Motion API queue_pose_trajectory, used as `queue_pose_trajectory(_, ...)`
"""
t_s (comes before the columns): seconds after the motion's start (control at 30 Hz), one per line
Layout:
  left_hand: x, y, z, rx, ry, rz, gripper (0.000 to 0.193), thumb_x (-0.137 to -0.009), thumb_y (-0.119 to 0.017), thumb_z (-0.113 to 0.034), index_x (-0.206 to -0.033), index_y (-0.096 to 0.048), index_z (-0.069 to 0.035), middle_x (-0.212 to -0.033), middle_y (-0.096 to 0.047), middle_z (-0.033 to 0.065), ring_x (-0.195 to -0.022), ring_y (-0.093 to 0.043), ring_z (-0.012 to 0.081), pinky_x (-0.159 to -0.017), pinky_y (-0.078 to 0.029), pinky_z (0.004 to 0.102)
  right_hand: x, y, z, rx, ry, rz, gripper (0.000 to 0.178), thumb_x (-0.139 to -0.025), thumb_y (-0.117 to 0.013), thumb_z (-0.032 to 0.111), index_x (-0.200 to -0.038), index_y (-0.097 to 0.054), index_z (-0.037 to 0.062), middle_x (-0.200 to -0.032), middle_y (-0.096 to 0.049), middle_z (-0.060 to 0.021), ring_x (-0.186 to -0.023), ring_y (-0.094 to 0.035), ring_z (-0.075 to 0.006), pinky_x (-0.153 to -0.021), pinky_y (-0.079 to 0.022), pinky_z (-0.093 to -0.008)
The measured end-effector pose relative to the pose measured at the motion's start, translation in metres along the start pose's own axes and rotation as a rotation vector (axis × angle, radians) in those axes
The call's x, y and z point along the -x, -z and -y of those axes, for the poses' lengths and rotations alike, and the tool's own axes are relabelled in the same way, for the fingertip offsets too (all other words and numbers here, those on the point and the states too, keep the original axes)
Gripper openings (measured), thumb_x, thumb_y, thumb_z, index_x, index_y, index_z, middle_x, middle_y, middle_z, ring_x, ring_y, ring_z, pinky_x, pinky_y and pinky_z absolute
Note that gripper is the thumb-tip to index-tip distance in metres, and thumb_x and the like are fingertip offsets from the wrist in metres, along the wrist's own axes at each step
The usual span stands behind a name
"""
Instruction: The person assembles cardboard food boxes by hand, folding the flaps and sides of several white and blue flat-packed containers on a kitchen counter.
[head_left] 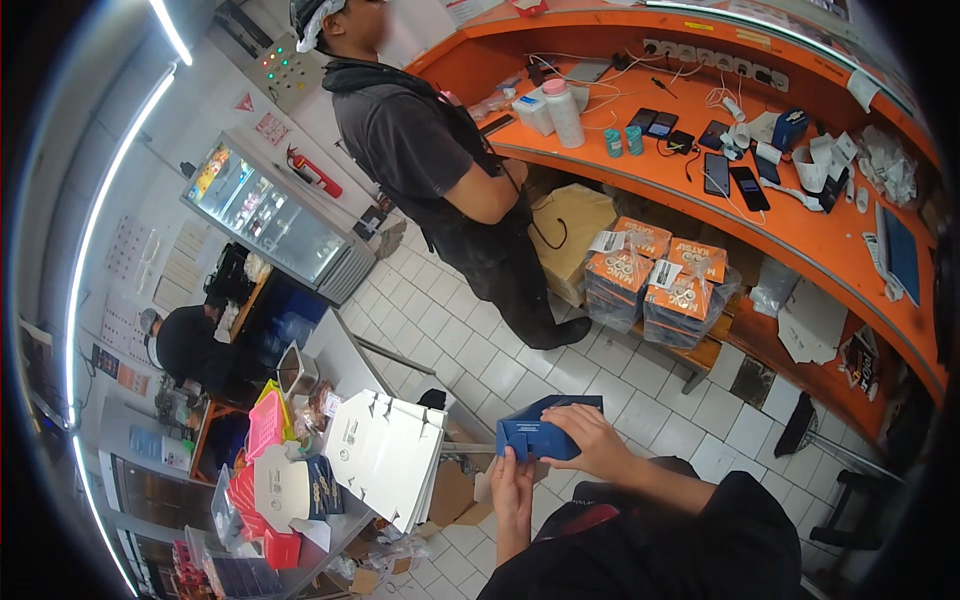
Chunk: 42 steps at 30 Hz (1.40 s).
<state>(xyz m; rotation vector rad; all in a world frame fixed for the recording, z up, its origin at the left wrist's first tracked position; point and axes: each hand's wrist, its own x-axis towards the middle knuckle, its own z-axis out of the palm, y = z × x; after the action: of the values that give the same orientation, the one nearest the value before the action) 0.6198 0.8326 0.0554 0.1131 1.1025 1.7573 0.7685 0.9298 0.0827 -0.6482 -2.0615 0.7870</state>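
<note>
A dark blue folded carton (520, 432) is held up in front of my body, above the tiled floor. My left hand (513, 487) grips its lower left side from below, fingertips pressed to the card. Across the top and right side lies my right hand (587, 437), its fingers bent over the panel. The carton's inside and far faces are hidden. To the left, a stack of flat white carton blanks (385, 452) lies on the metal table (352, 368), closest to my left hand. Beside it are a loose white blank (283, 487) and dark blue printed card (322, 487).
A person in dark clothes (420, 150) stands ahead by the orange counter (620, 165), which holds phones, cables and a bottle (563, 112). Wrapped orange-and-black boxes (685, 295) sit on a low bench. Another person (190, 340) bends at the far left. Torn cardboard (460, 492) lies near the table.
</note>
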Motion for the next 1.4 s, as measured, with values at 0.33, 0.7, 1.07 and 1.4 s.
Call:
queue_pose_trajectory(0.33,0.017,0.027,-0.015,-0.458,-0.325,-0.140,0.030,-0.089,-0.056,-0.021,-0.111,-0.052,-0.001,-0.103,-0.057,0.0076,-0.093,-0.055,0.0142,-0.082,-0.045,0.0293,-0.023,-0.002,0.004,-0.207,0.170,0.176,0.059,-0.065,-0.077,0.029,-0.112,-0.051,0.0056,-0.111,-0.056,-0.0110,-0.105,-0.053,-0.0267,-0.093,-0.036,-0.0398)
queue_pose_trajectory(0.7,0.043,0.067,0.026,0.140,-0.121,-0.220,0.046,-0.090,-0.049,-0.032,-0.125,-0.039,-0.004,-0.121,-0.049,0.0065,-0.107,-0.049,0.0136,-0.092,-0.040,0.0293,-0.009,-0.042,0.027,-0.176,0.312,0.313,0.057,-0.069,-0.072,0.033,-0.112,-0.050,0.0045,-0.113,-0.054,-0.0094,-0.108,-0.050,-0.0241,-0.091,-0.033,-0.0399)
queue_pose_trajectory(1.07,0.038,0.042,0.015,0.198,-0.132,-0.182,0.050,-0.090,-0.046,-0.041,-0.124,-0.040,-0.005,-0.119,-0.051,0.0068,-0.110,-0.048,0.0170,-0.096,-0.039,0.0326,-0.006,-0.055,0.024,-0.241,0.174,0.266,0.054,-0.070,-0.071,0.030,-0.113,-0.049,0.0044,-0.114,-0.051,-0.0110,-0.106,-0.048,-0.0284,-0.093,-0.033,-0.0401)
queue_pose_trajectory(1.4,0.012,0.064,0.026,0.384,-0.057,-0.066,0.040,-0.089,-0.049,-0.036,-0.113,-0.048,-0.004,-0.109,-0.056,0.0036,-0.096,-0.055,0.0130,-0.080,-0.047,0.0240,-0.006,-0.033,0.015,-0.315,0.006,0.185,0.059,-0.071,-0.071,0.032,-0.116,-0.046,0.0029,-0.114,-0.050,-0.0142,-0.107,-0.048,-0.0308,-0.092,-0.036,-0.0398)
